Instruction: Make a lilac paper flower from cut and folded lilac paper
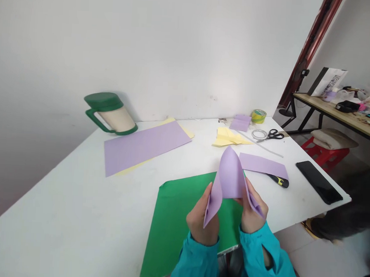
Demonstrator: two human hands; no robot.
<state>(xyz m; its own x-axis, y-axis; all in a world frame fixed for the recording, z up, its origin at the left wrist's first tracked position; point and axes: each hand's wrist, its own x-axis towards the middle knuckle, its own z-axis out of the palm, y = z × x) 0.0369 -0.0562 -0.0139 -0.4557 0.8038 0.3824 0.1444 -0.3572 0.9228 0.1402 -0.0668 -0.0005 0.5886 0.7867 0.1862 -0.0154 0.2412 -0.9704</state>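
Both my hands hold a curved piece of purple paper (pixel 229 176) above a green sheet (pixel 177 220) lying on the white table (pixel 77 190). My left hand (pixel 201 222) pinches the paper's lower left fold, fingers closed on it. My right hand (pixel 253 210) grips the right fold the same way. The paper bows upward into a rounded point between them. Teal sleeves cover both wrists.
On the table lie a purple sheet over a yellow one (pixel 144 146), a green-lidded jug (pixel 110 114), a purple strip (pixel 262 164), a folded yellow paper (pixel 228 137), scissors (pixel 273 135), tape rolls (pixel 259 116), a utility knife (pixel 280 181) and a black phone (pixel 319 182). A second table (pixel 344 113) stands at right.
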